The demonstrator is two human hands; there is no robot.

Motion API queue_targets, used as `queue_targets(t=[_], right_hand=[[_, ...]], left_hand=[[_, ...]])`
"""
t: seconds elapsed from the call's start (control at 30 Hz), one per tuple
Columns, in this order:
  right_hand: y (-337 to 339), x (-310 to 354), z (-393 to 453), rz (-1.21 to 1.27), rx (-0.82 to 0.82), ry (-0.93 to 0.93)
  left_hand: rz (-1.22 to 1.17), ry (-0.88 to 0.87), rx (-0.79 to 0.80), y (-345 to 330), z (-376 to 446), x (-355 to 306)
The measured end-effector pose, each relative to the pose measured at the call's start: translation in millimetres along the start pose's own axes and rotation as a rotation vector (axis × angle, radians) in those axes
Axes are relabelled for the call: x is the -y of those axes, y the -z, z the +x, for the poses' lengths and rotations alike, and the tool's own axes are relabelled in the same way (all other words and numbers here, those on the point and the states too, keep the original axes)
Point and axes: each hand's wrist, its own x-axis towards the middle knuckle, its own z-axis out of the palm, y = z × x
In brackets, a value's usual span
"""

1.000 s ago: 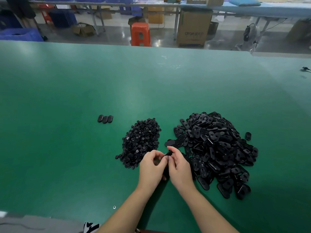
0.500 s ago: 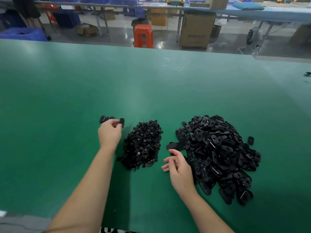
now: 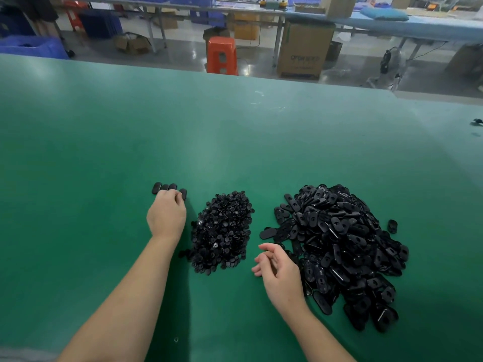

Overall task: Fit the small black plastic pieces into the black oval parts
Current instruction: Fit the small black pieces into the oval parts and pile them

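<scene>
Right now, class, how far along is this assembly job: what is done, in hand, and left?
Done: a short row of four ovals, the left hand at its fourth oval. In hand: the right hand holds nothing. Left: nearly everything, the pile of small pieces and the pile of oval parts.

A green table (image 3: 235,142) bears a row of oval parts (image 3: 168,188), a small-piece heap (image 3: 222,231) and an oval-part pile (image 3: 339,252)

Cardboard box (image 3: 304,52) bears faint print, unreadable.
</scene>
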Motion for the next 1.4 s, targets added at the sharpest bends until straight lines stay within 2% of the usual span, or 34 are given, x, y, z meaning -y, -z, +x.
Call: queue_targets(t=[0.1,0.23,0.37,0.57,0.7,0.77,0.87,1.0,1.17,1.4], right_hand=[[0.3,-0.4,0.0,-0.008,0.005,-0.001],[0.5,0.1,-0.7,-0.016,0.011,0.003],[0.8,0.6,-0.5,-0.022,0.011,0.009],[0.3,0.4,-0.2,-0.020,0.015,0.014],[-0.4,-1.3,0.3,-0.016,0.019,0.013],[-0.9,-1.8,0.6,-0.004,0.017,0.009],[-2.0,-2.4,1.3,0.021,-0.012,0.008],[-3.0,-4.9,2.4,0.043,-0.062,-0.001],[-2.7,-5.2,2.8,0.019,-0.077,0.031],[-3.0,-6.7,2.9,0.026,-0.080,0.040]], left_hand=[[0.112,-0.138,0.065,-3.2,-8.1,-2.3],[0.215,-0.129,0.182,-2.8,-6.3,-6.4],[0.264,-0.122,0.219,-1.1,0.8,-9.1],[0.198,-0.150,0.149,1.4,2.7,-15.1],[0.042,-0.222,0.055,13.9,-4.4,-47.7],[-0.012,-0.322,0.126,21.3,-11.7,-72.5],[-0.035,-0.506,0.369,25.5,-32.7,-109.7],[0.153,-0.690,0.580,9.6,-67.4,-140.0],[0.303,-0.666,0.641,-14.6,-84.5,-138.3],[0.105,-0.559,0.614,-22.9,-89.3,-131.5]])
